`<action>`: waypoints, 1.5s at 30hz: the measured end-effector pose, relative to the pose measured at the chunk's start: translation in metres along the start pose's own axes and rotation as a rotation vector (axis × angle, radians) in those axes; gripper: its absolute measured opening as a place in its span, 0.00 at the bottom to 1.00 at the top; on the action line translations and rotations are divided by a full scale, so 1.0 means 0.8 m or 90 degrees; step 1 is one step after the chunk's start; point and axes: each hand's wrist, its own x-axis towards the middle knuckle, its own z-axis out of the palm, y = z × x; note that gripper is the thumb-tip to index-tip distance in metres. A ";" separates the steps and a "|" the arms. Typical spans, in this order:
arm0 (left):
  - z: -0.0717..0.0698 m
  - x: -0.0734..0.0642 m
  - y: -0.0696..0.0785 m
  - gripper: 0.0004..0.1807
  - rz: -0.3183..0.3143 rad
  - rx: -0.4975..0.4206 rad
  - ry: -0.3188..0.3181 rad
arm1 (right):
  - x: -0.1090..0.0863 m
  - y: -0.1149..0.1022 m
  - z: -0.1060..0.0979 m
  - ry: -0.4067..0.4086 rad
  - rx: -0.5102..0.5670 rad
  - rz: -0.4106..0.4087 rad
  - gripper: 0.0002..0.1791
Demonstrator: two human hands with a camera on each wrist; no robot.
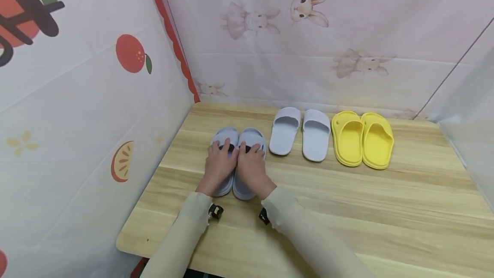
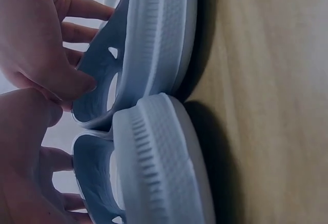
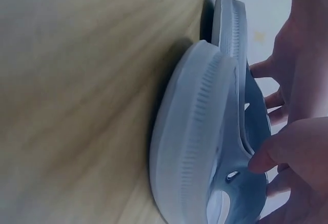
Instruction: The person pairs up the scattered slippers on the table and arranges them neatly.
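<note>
A pair of grey-blue slippers stands side by side at the table's left part, with cut-out holes in their straps. My left hand [image 1: 220,165] grips the strap of the left slipper [image 1: 225,133], thumb at the strap's rear edge and fingers over its top. On the right slipper [image 1: 252,134], my right hand [image 1: 252,167] holds the strap the same way. Both thumbs come close together at the line where the slippers meet. In the right wrist view the right slipper's ridged side [image 3: 189,142] faces the camera. The hands hide much of the insoles.
Right of the held pair, pale grey slides [image 1: 284,138] stand on the wooden table [image 1: 347,209], then yellow clogs [image 1: 349,140]. A rabbit-print sheet [image 1: 239,76] hangs behind; a fruit-print sheet [image 1: 85,119] borders the left side.
</note>
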 end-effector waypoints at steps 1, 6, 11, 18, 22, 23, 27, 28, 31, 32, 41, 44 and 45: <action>0.000 0.002 0.001 0.38 -0.001 0.002 0.001 | 0.002 0.001 0.001 0.005 -0.006 -0.005 0.29; 0.002 0.013 0.006 0.37 0.001 -0.008 0.006 | 0.013 0.005 0.003 0.020 -0.046 -0.016 0.30; 0.008 0.028 0.006 0.36 -0.005 -0.008 0.013 | 0.025 0.011 0.007 0.019 -0.061 -0.014 0.30; 0.015 0.052 0.009 0.36 -0.015 -0.013 0.008 | 0.042 0.018 0.010 0.000 -0.081 -0.008 0.29; 0.017 0.064 0.010 0.36 -0.020 -0.009 0.005 | 0.051 0.022 0.009 -0.008 -0.098 -0.017 0.30; 0.018 0.067 0.011 0.36 -0.022 -0.009 0.004 | 0.053 0.023 0.010 -0.004 -0.105 -0.020 0.30; 0.019 0.077 0.015 0.36 -0.027 -0.009 0.007 | 0.062 0.027 0.010 0.008 -0.102 -0.007 0.29; 0.018 0.080 0.016 0.35 -0.028 -0.009 0.008 | 0.065 0.027 0.010 0.005 -0.098 -0.002 0.29; 0.019 0.088 0.020 0.35 -0.033 -0.012 0.008 | 0.073 0.030 0.011 -0.004 -0.079 0.020 0.29; 0.019 0.091 0.021 0.36 -0.034 -0.015 0.008 | 0.076 0.030 0.011 -0.003 -0.075 0.026 0.29; 0.017 0.115 0.026 0.37 -0.050 -0.043 -0.004 | 0.103 0.035 0.017 -0.009 -0.052 0.060 0.31; 0.015 0.123 0.028 0.38 -0.051 -0.063 -0.016 | 0.110 0.037 0.020 -0.011 -0.055 0.074 0.32; 0.014 0.125 0.029 0.37 -0.050 -0.069 -0.017 | 0.111 0.037 0.020 -0.009 -0.060 0.077 0.31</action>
